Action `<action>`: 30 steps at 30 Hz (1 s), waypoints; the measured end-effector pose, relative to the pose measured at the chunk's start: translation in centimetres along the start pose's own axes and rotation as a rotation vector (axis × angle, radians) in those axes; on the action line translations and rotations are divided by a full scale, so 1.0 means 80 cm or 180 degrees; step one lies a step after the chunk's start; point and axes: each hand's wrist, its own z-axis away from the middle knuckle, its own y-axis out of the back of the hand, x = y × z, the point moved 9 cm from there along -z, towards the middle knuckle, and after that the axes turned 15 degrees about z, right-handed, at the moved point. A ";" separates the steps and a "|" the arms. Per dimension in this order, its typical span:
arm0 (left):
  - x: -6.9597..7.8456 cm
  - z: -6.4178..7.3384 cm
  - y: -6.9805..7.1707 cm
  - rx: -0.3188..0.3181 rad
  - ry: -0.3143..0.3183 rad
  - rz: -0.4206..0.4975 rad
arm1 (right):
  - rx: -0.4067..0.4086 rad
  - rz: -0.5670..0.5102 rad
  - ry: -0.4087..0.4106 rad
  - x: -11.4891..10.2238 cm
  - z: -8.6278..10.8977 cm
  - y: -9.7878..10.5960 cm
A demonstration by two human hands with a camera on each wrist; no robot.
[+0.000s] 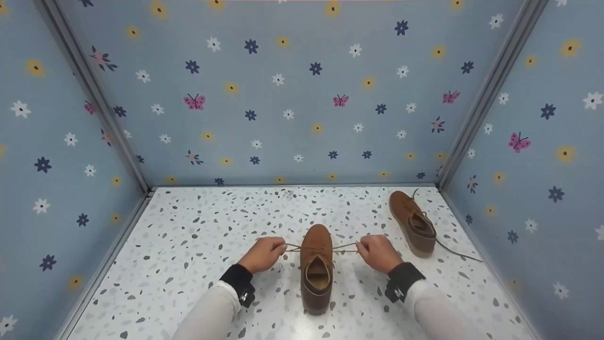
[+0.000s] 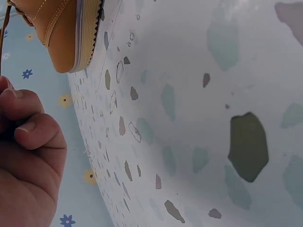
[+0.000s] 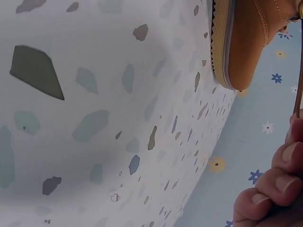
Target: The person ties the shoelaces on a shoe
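A brown lace-up shoe [image 1: 317,283] stands upright on the speckled surface between my two hands, its toe pointing away. My left hand [image 1: 264,253] pinches shoelace strands left of the shoe, and my right hand [image 1: 379,252] pinches strands [image 1: 344,251] on the other side. The strands run out sideways, stretched nearly straight from the shoe's front. In the left wrist view the curled fingers [image 2: 38,123] show below the shoe's toe [image 2: 64,47]. The right wrist view shows curled fingers [image 3: 274,184] with a lace [image 3: 300,90] running up from them.
A second brown shoe [image 1: 413,224] stands at the back right, one loose lace [image 1: 460,254] trailing toward the right wall. Blue flower-patterned panels [image 1: 302,94] enclose the white speckled surface [image 1: 212,212] at the back and both sides.
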 end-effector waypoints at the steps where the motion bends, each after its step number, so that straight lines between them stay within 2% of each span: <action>1: 0.000 0.000 0.000 0.0010 -0.0005 0.0004 | 0.0007 -0.0005 -0.0033 0.001 0.000 -0.001; 8: 0.003 0.000 0.002 0.0021 -0.0013 0.0065 | 0.0081 0.0050 -0.0233 0.005 -0.001 0.000; 15: -0.002 0.002 -0.001 0.0011 0.0078 0.0130 | 0.0160 -0.0005 -0.0248 0.004 0.002 -0.001; 22: -0.012 0.008 -0.012 -0.0022 0.0297 0.0322 | -0.0066 -0.0111 -0.0304 0.004 0.009 -0.014; 26: -0.020 0.009 -0.018 -0.0010 0.0483 0.0566 | -0.0187 -0.0060 -0.0321 0.004 0.010 -0.017; 30: -0.021 0.007 -0.022 -0.0022 0.0574 0.0712 | -0.0278 -0.0080 -0.0336 0.006 0.008 -0.018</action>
